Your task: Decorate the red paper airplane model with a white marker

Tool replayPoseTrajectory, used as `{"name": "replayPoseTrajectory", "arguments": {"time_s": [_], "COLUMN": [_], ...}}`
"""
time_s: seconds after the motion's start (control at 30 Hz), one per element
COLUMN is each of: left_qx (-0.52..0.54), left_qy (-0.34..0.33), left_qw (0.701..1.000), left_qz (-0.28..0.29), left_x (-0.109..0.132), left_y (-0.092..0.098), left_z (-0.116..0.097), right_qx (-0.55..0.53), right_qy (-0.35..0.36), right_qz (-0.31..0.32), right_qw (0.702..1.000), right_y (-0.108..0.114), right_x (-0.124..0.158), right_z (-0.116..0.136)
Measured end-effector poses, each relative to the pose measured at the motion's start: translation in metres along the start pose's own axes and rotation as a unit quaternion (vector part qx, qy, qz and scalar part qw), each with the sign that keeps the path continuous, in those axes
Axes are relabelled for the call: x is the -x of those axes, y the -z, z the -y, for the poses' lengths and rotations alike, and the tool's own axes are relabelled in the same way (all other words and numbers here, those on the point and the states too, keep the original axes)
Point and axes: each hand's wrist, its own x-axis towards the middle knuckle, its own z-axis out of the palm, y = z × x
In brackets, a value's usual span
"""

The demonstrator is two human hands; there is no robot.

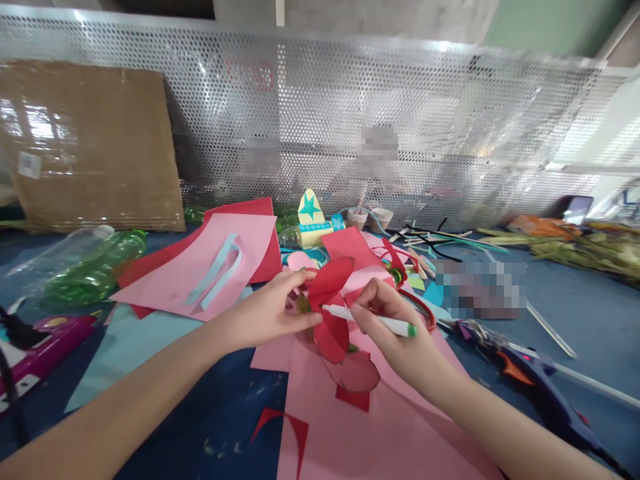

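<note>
My left hand pinches a red paper flower with curled petals, held just above the table. My right hand grips a white marker with a green cap, its tip lying against the flower's middle. Both hands are closed around what they hold. Beneath them lies a large pink paper sheet with red cut scraps on it.
Pink and red sheets lie at the back left, beside green plastic bottles. A blue glue gun rests at the right. Cardboard leans on a perforated metal panel. Sticks and paper cups lie behind.
</note>
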Motion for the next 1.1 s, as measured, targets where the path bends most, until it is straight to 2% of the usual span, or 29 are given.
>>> {"name": "replayPoseTrajectory", "arguments": {"time_s": [0.4, 0.7, 1.1], "left_qx": [0.009, 0.006, 0.04], "left_qy": [0.022, 0.048, 0.037], "left_qw": [1.0, 0.999, 0.998], "left_qz": [0.016, 0.025, 0.041], "left_x": [-0.001, -0.001, -0.002], "left_y": [0.0, 0.002, 0.003], "left_z": [-0.006, -0.001, 0.0], "right_qx": [0.004, 0.01, 0.05], "right_qy": [-0.007, -0.004, -0.011], "right_qz": [-0.004, -0.043, -0.071], "right_qw": [1.0, 0.999, 0.996], "right_y": [-0.001, 0.001, 0.012], "right_x": [0.001, -0.006, -0.013], "right_z": [0.005, 0.009, 0.001]}}
